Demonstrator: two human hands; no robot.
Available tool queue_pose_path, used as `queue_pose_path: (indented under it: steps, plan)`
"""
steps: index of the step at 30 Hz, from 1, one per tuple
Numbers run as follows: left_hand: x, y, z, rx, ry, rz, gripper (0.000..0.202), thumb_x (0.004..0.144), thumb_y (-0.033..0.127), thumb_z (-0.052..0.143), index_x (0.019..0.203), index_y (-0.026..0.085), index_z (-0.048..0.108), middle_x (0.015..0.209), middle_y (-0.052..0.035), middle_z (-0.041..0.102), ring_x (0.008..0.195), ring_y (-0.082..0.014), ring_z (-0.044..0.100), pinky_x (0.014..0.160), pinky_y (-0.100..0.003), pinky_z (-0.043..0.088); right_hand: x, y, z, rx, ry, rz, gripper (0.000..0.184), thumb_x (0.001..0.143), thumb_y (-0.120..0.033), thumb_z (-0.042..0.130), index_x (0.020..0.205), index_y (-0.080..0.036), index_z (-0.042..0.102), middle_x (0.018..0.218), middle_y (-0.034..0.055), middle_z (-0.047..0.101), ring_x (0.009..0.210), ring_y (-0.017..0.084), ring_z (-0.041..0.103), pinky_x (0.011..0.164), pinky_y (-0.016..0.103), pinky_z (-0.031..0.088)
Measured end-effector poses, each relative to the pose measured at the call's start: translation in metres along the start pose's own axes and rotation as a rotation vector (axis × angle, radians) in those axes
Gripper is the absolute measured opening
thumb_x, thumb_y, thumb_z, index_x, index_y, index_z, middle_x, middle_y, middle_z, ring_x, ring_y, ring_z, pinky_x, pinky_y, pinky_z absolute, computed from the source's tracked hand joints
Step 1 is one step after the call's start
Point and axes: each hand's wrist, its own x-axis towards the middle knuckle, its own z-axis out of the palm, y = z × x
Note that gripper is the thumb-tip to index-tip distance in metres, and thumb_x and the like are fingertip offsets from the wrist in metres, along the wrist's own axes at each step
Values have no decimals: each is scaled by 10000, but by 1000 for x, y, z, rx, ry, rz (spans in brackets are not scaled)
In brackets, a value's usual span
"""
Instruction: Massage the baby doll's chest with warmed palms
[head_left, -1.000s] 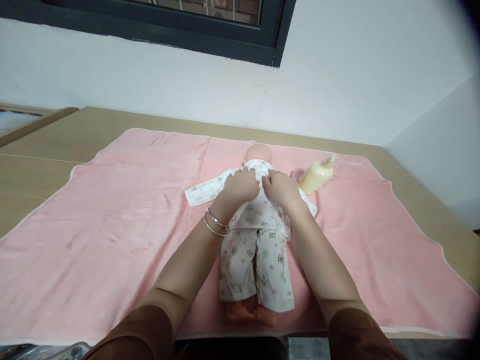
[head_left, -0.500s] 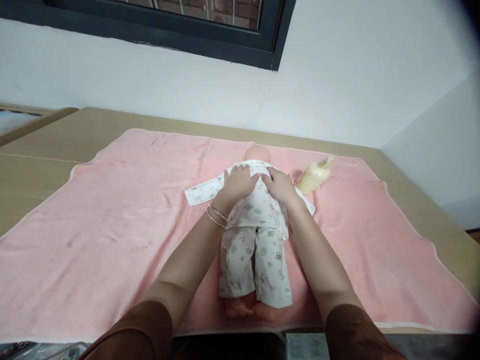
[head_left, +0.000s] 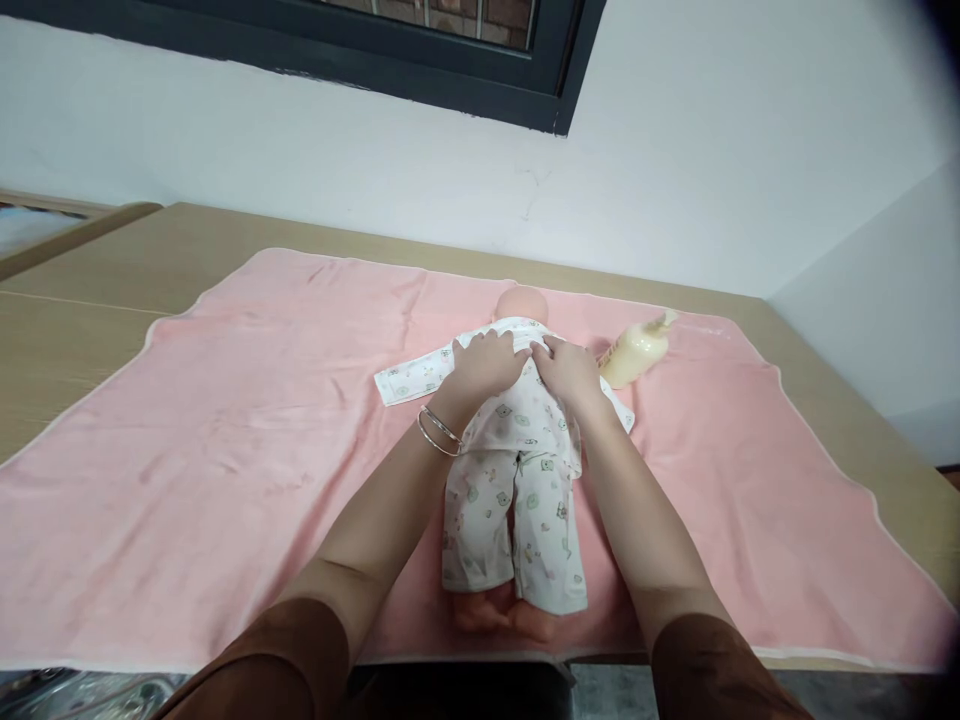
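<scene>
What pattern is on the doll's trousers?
The trousers are white with small scattered prints, mostly green and pink; the head view, the only one, shows it.

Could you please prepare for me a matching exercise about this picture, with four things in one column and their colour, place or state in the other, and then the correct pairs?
Things:
1. doll
2. bottle
3. bangles
4. blanket

Descriptions:
A. around the left wrist
B. pink, spread over the table
C. pale yellow
D. in white patterned clothes, under the left hand and the right hand

Pairs: 1-D, 2-C, 3-A, 4-B
</scene>
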Motion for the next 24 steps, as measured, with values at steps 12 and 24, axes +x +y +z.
queue_pose_path:
  steps: [12, 24]
  plan:
    - [21, -18, 21, -90, 59, 33, 669, 1112, 569, 235, 1668, 235, 397, 1804, -137, 333, 1688, -378, 239, 1316, -763, 162, 10, 11, 17, 54, 14, 1, 558, 1109, -497, 321, 1477, -215, 632, 1524, 144, 675, 1415, 334, 592, 1184, 492, 409]
    - [20, -13, 24, -60, 105, 29, 623, 1115, 522, 283, 1630, 212, 449, 1751, -164, 418, 1643, -385, 327, 1325, -717, 210, 10, 12, 18, 65, 29, 8, 560, 1104, -494, 329, 1478, -205, 628, 1508, 155, 677, 1399, 346, 591, 1164, 500, 422]
